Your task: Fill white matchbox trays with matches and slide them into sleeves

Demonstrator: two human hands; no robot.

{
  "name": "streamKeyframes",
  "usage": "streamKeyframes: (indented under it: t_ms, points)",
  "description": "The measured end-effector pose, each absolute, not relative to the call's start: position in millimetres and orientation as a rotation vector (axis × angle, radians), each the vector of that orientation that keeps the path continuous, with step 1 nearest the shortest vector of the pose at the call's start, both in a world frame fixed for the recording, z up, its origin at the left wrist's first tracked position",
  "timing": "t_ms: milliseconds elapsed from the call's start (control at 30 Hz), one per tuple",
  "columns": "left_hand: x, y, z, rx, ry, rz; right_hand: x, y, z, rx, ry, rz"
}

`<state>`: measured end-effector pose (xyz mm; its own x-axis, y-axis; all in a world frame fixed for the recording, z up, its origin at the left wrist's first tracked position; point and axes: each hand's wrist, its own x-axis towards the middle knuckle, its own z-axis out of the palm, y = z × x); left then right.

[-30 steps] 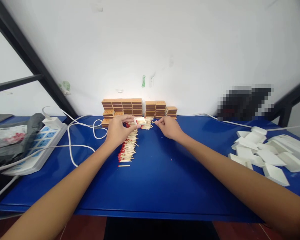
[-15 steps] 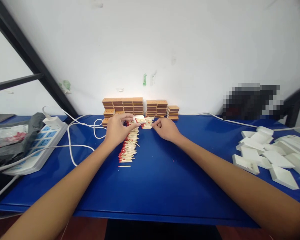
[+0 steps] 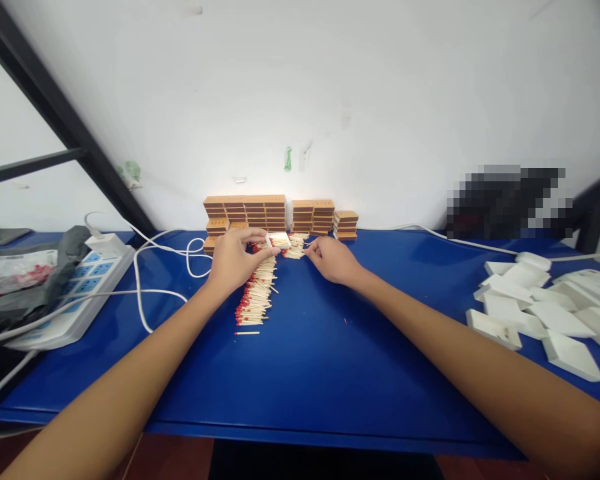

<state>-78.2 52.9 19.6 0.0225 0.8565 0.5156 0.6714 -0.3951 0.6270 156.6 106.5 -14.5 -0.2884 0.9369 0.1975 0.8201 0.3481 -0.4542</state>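
Observation:
My left hand (image 3: 237,259) grips a small white matchbox tray (image 3: 279,241) between thumb and fingers, with some matches lying inside it. Just right of the tray, my right hand (image 3: 333,259) is closed in a pinch at the ends of matches in a small heap (image 3: 294,248); whether a match sits between the fingertips is too small to make out. A long pile of red-tipped matches (image 3: 257,293) runs toward me below the tray. One single match (image 3: 247,333) lies apart at its near end.
Stacked matchboxes (image 3: 250,212) stand along the wall, with shorter stacks (image 3: 346,225) to their right. White empty trays (image 3: 535,307) lie scattered at the right. A power strip (image 3: 87,283) and white cables (image 3: 139,280) occupy the left of the blue table (image 3: 330,387).
Both hands stay almost in place. The tray in my left hand has tilted slightly, so more of the matches inside show. The view has shifted a little.

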Motion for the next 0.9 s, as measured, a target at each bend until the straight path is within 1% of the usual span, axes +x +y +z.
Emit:
streamKeyframes:
  t_ms: [133,300,367,700,833,900]
  points:
    - [-77.7,52.6,20.0,2.087,1.6,1.297,159.1,107.5,-12.5,-1.478,-2.185,0.347]
    - [-77.4,54.0,17.6,2.101,1.53,1.219,162.6,103.5,-9.1,-1.124,-2.191,0.26]
    - [-77.6,54.5,15.7,2.123,1.497,1.186,161.1,99.6,-9.1,-1.056,-2.236,0.228]
    - [-77.0,55.6,11.3,2.088,1.401,1.134,154.6,89.0,-6.5,-0.956,-2.375,0.163]
    - [-76.4,54.7,14.9,2.004,1.411,1.174,155.4,91.3,-5.3,-0.931,-2.248,0.245]
    - [-77.8,55.1,16.2,1.971,1.477,1.229,155.9,95.3,-6.3,-0.999,-2.106,0.3]
